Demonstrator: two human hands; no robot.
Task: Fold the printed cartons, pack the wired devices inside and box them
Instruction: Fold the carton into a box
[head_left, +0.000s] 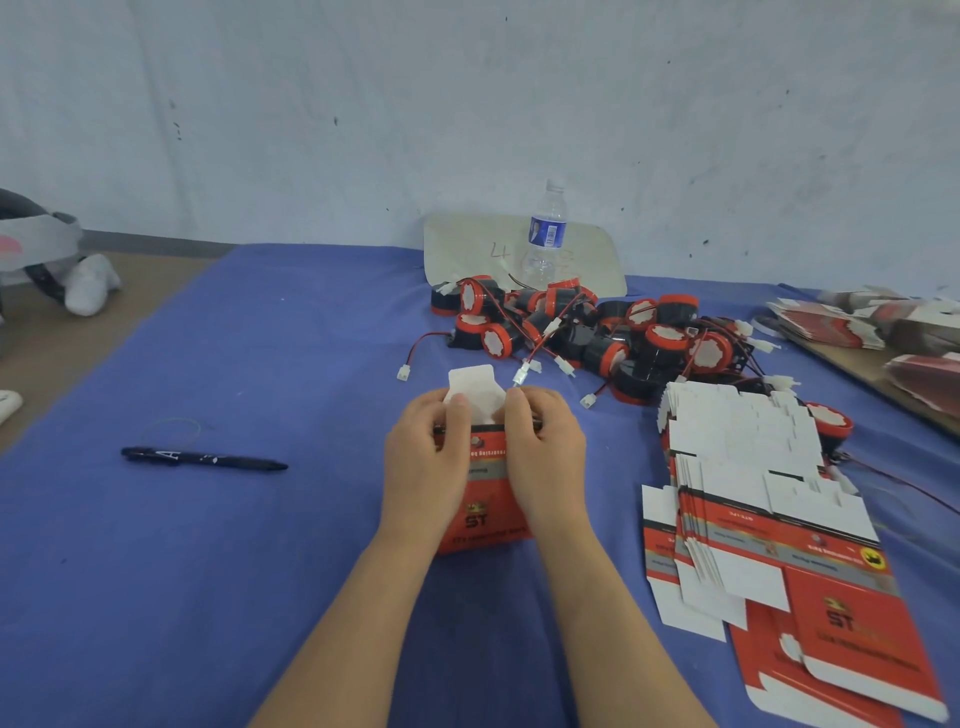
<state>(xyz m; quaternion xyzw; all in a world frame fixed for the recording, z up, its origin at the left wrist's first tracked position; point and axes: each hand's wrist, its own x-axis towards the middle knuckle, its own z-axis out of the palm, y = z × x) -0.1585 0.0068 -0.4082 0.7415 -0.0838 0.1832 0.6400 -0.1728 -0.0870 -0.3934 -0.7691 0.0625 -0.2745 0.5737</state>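
A red printed carton (485, 512) stands erected on the blue cloth at the centre, its white top flaps (474, 384) raised at the far end. My left hand (423, 467) grips its left side, thumb on the flaps. My right hand (543, 457) grips its right side, fingers pinching the flap edge. Behind lies a heap of black-and-red round wired devices (597, 332) with white plug connectors. A fanned stack of flat cartons (769, 519) lies to the right. Whether a device is inside the held carton is hidden.
A black pen (202, 458) lies on the blue cloth (208, 597) to the left. A clear water bottle (545, 239) stands at the back on a pale board (457, 249). More flat cartons (852, 322) sit at the far right on a brown board. A headset lies far left.
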